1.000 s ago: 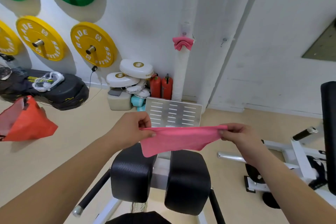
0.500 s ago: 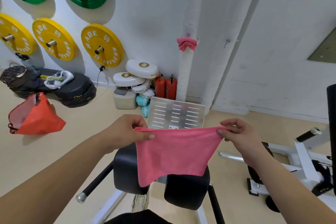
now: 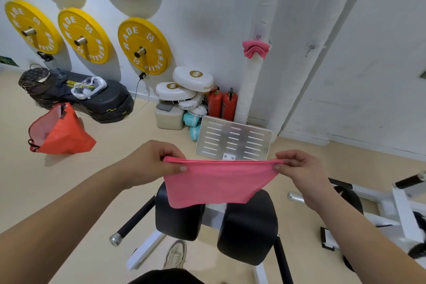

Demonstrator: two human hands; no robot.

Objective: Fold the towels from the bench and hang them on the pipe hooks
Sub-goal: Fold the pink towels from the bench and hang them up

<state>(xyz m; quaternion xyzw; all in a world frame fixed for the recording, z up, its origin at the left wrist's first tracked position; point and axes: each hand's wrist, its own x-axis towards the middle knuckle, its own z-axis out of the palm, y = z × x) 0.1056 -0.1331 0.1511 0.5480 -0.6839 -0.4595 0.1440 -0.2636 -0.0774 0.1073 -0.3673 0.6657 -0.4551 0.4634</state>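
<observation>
A soft pink towel (image 3: 216, 182) hangs folded in mid-air — its top edge stretched taut, its lower edge a rounded flap. The left hand (image 3: 149, 163) pinches the left top corner and the right hand (image 3: 299, 173) the right, well apart. Below sit two ribbed black pads (image 3: 247, 226). Far off, a second pink towel (image 3: 255, 49) is bunched on the white wrapped pipe (image 3: 249, 90) — beside glossy yellow plates (image 3: 144, 45).
</observation>
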